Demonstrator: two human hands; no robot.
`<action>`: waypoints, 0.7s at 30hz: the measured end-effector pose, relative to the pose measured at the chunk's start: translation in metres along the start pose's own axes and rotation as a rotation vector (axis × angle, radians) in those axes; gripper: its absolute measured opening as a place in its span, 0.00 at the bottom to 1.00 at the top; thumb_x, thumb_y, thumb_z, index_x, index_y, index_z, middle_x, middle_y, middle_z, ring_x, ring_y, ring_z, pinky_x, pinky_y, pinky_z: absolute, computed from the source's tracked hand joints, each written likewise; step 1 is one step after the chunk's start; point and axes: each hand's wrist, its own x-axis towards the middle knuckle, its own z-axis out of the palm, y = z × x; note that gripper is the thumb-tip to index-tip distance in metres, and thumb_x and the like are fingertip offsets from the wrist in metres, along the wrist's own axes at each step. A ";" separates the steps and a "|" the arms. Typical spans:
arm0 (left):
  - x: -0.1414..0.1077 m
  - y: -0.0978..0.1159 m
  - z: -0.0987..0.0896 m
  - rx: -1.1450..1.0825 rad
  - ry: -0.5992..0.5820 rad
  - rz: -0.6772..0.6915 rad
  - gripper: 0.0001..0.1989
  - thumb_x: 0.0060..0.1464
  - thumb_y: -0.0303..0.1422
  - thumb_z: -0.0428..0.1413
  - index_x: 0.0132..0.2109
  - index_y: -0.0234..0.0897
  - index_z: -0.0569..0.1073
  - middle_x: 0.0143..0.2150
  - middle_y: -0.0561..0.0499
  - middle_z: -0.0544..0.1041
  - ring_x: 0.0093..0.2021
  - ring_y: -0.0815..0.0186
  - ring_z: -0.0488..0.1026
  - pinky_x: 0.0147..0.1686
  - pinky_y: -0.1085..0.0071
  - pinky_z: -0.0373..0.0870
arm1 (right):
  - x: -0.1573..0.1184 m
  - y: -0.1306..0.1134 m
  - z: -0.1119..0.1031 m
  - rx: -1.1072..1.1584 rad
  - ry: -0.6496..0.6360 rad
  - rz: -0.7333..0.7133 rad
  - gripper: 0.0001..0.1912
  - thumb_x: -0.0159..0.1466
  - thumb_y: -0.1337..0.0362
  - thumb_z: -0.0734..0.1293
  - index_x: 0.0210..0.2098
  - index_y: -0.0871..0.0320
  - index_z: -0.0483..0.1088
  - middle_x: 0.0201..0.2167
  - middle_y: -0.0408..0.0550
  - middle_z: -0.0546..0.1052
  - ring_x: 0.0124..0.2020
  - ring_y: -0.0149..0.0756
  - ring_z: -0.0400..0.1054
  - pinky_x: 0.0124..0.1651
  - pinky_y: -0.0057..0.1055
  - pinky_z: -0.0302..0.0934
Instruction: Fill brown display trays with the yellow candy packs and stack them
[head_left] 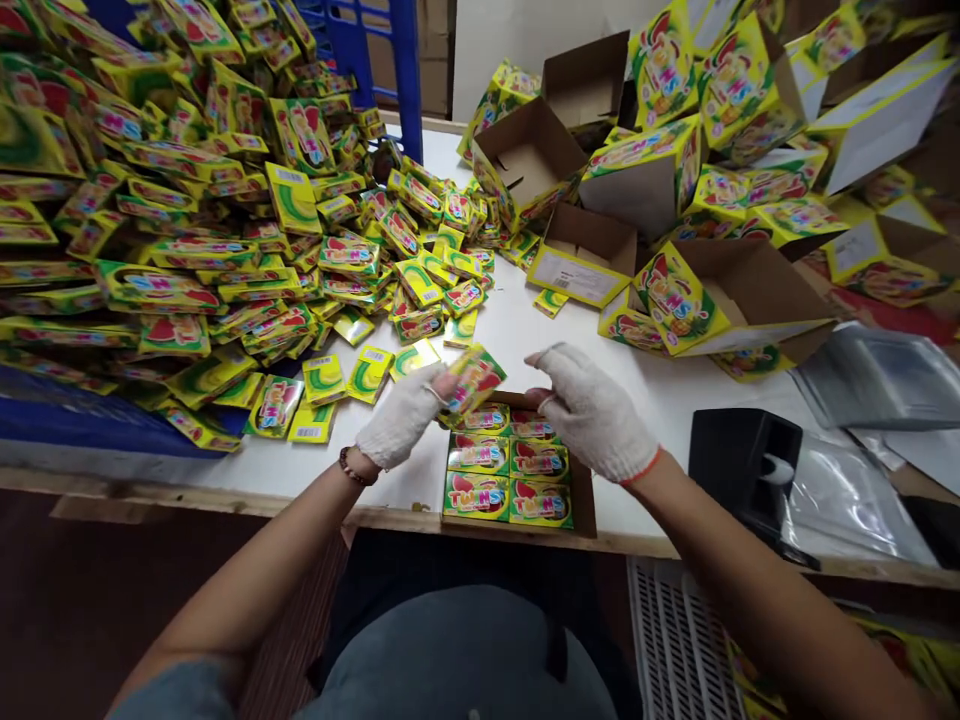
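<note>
Both of my hands wear white knit gloves with the fingertips bare. My left hand (409,415) grips a small yellow-green candy box (477,380), slightly blurred, over the far left corner of an open carton. In the carton (584,490), "TWINS" candy boxes (541,503) lie flat in two columns, printed faces up. My right hand (596,410) hovers above the carton's far right side, its thumb and fingers apart and nothing between them. Loose candy boxes (325,378) lie on the table just left of my left hand. The carton's far edge is partly hidden by my hands.
A large heap of candy boxes (187,200) spills from a blue crate (405,70) at the left. Open display cartons (735,300) pile up at the back right. A black tape dispenser (731,470) and clear plastic sheets (847,500) lie right. A white basket (671,640) sits below the table edge.
</note>
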 end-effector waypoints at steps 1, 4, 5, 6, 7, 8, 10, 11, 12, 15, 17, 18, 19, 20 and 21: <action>-0.001 0.005 0.008 0.117 -0.057 0.049 0.21 0.58 0.51 0.53 0.41 0.37 0.75 0.38 0.47 0.79 0.36 0.63 0.74 0.37 0.66 0.73 | 0.000 -0.004 -0.011 -0.007 0.043 -0.056 0.24 0.66 0.71 0.58 0.60 0.58 0.66 0.55 0.57 0.71 0.55 0.45 0.67 0.51 0.36 0.63; -0.003 0.016 0.029 0.383 -0.216 0.170 0.15 0.60 0.45 0.53 0.46 0.41 0.75 0.44 0.48 0.80 0.43 0.59 0.76 0.44 0.63 0.72 | 0.000 -0.010 -0.034 -0.142 -0.163 -0.163 0.19 0.66 0.71 0.59 0.54 0.57 0.71 0.48 0.54 0.74 0.48 0.44 0.69 0.44 0.34 0.60; -0.003 0.018 0.034 0.443 -0.227 0.186 0.15 0.60 0.44 0.53 0.48 0.41 0.75 0.46 0.47 0.80 0.45 0.57 0.76 0.45 0.63 0.72 | -0.001 -0.009 -0.036 -0.184 -0.245 -0.149 0.17 0.66 0.70 0.59 0.51 0.56 0.72 0.46 0.53 0.75 0.45 0.42 0.69 0.42 0.33 0.59; -0.003 0.018 0.039 0.502 -0.215 0.191 0.15 0.60 0.43 0.54 0.50 0.41 0.74 0.47 0.46 0.80 0.46 0.56 0.76 0.45 0.61 0.71 | -0.002 -0.007 -0.036 -0.215 -0.303 -0.109 0.15 0.67 0.69 0.59 0.49 0.56 0.73 0.43 0.52 0.76 0.42 0.41 0.70 0.39 0.32 0.57; -0.003 0.018 0.043 0.564 -0.182 0.188 0.16 0.60 0.42 0.54 0.51 0.40 0.73 0.47 0.44 0.80 0.46 0.54 0.76 0.45 0.60 0.71 | -0.003 -0.002 -0.034 -0.236 -0.340 -0.049 0.14 0.67 0.68 0.59 0.48 0.57 0.73 0.43 0.52 0.77 0.41 0.40 0.70 0.37 0.31 0.55; -0.002 0.016 0.046 0.627 -0.133 0.184 0.16 0.60 0.41 0.54 0.51 0.38 0.73 0.47 0.42 0.80 0.46 0.53 0.76 0.45 0.59 0.72 | -0.004 0.004 -0.030 -0.248 -0.362 0.019 0.14 0.67 0.68 0.60 0.48 0.57 0.73 0.43 0.52 0.77 0.41 0.40 0.70 0.36 0.31 0.54; -0.001 0.012 0.050 0.719 -0.054 0.204 0.17 0.60 0.39 0.54 0.52 0.35 0.73 0.47 0.39 0.79 0.46 0.52 0.76 0.46 0.58 0.71 | -0.006 0.018 -0.020 -0.228 -0.390 0.120 0.13 0.66 0.69 0.60 0.46 0.57 0.73 0.43 0.53 0.78 0.40 0.40 0.70 0.35 0.31 0.53; 0.001 0.010 0.051 0.734 -0.046 0.232 0.17 0.60 0.38 0.55 0.52 0.35 0.73 0.48 0.39 0.78 0.48 0.51 0.75 0.48 0.57 0.71 | -0.007 0.024 -0.015 -0.181 -0.395 0.130 0.13 0.65 0.70 0.60 0.45 0.57 0.74 0.42 0.52 0.78 0.39 0.39 0.70 0.36 0.31 0.54; 0.003 0.009 0.053 0.729 -0.071 0.260 0.16 0.58 0.36 0.56 0.52 0.35 0.73 0.49 0.40 0.78 0.50 0.52 0.75 0.49 0.58 0.71 | -0.007 0.029 -0.010 -0.101 -0.375 0.105 0.12 0.64 0.70 0.61 0.43 0.57 0.74 0.40 0.51 0.78 0.39 0.39 0.69 0.37 0.31 0.55; 0.009 0.009 0.057 0.600 -0.200 0.244 0.12 0.57 0.33 0.56 0.48 0.38 0.75 0.44 0.47 0.80 0.44 0.58 0.76 0.46 0.62 0.71 | -0.012 0.036 0.004 0.262 -0.033 0.029 0.10 0.61 0.71 0.61 0.40 0.57 0.72 0.37 0.48 0.76 0.37 0.36 0.68 0.42 0.32 0.60; 0.012 0.010 0.061 0.457 -0.157 0.159 0.09 0.60 0.35 0.54 0.44 0.38 0.75 0.37 0.51 0.79 0.37 0.62 0.75 0.40 0.66 0.71 | -0.017 0.033 0.016 0.509 0.315 0.142 0.10 0.61 0.68 0.63 0.42 0.57 0.69 0.38 0.48 0.75 0.35 0.35 0.68 0.42 0.33 0.63; 0.013 0.010 0.063 0.378 -0.092 0.128 0.10 0.60 0.37 0.54 0.43 0.38 0.75 0.35 0.52 0.78 0.35 0.63 0.74 0.39 0.67 0.71 | -0.021 0.030 0.023 0.639 0.424 0.231 0.11 0.61 0.65 0.65 0.44 0.56 0.67 0.38 0.47 0.74 0.33 0.34 0.68 0.40 0.34 0.65; 0.014 0.010 0.065 0.303 -0.019 0.109 0.11 0.60 0.39 0.54 0.43 0.38 0.74 0.34 0.52 0.78 0.35 0.64 0.74 0.38 0.67 0.71 | -0.025 0.027 0.030 0.775 0.461 0.315 0.14 0.61 0.61 0.67 0.45 0.56 0.65 0.37 0.46 0.74 0.32 0.34 0.68 0.38 0.34 0.66; 0.014 0.010 0.067 0.237 0.034 0.104 0.11 0.59 0.40 0.55 0.44 0.37 0.73 0.34 0.52 0.78 0.35 0.64 0.74 0.37 0.68 0.71 | -0.029 0.025 0.037 0.908 0.431 0.373 0.17 0.61 0.57 0.68 0.46 0.55 0.63 0.36 0.45 0.74 0.30 0.34 0.69 0.35 0.34 0.67; 0.013 0.009 0.069 0.179 0.063 0.106 0.12 0.58 0.40 0.55 0.44 0.37 0.73 0.35 0.51 0.78 0.36 0.64 0.74 0.37 0.68 0.71 | -0.033 0.023 0.043 1.021 0.360 0.396 0.19 0.61 0.53 0.68 0.46 0.55 0.62 0.35 0.45 0.74 0.30 0.35 0.70 0.34 0.34 0.68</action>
